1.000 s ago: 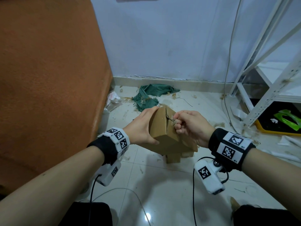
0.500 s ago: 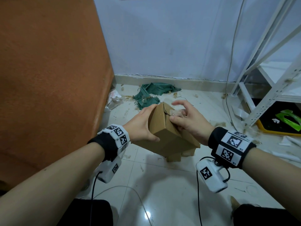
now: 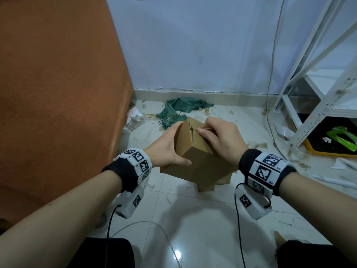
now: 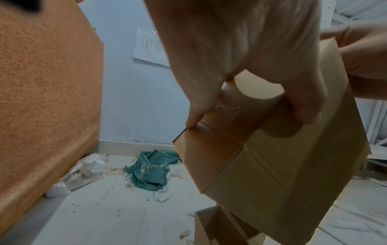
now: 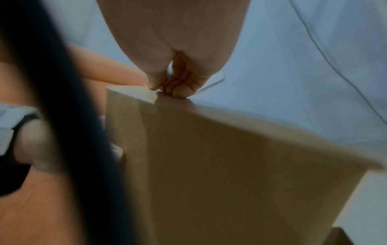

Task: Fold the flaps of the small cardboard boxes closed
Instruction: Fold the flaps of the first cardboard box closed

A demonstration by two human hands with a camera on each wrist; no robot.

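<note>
A: Starting at the far left, what fills that side?

B: A big orange upholstered surface [image 3: 58, 84], running from the top edge down to the tiled floor [image 3: 193, 219]. At its foot lies crumpled clear plastic wrap [image 3: 134, 119], and a little to the right a green rag [image 3: 177, 111] near the pale wall [image 3: 193, 45].

A: And the left hand?

B: The left hand [image 3: 168, 149] grasps the cardboard box [image 3: 199, 157] on its left side, thumb lying along the near face, fingers wrapped over the far upper edge. The left wrist view shows the fingers [image 4: 201, 106] curled onto the box's end flaps [image 4: 209, 144].

A: Where is the box itself?

B: Held up off the floor between both hands, tilted, one corner pointing toward the person. Directly beneath it on the tiles sits a second small box [image 3: 206, 185], its top open in the left wrist view.

A: The right hand?

B: The right hand [image 3: 220, 140] rests on the box's upper right face, fingers curled tight, thumb and forefinger pinching at the seam where the flaps meet. A thin dark wire [image 3: 194, 129] sticks out there. In the blurred right wrist view, the fingertips [image 5: 180, 92] press on the box's top edge beside a torn scrap of tape [image 5: 149, 95].

A: Further right?

B: A white cable [image 3: 270, 84] hanging down the wall, then a white metal shelf frame [image 3: 328, 93] with something bright green [image 3: 340, 135] lying on a dark tray under it.
</note>
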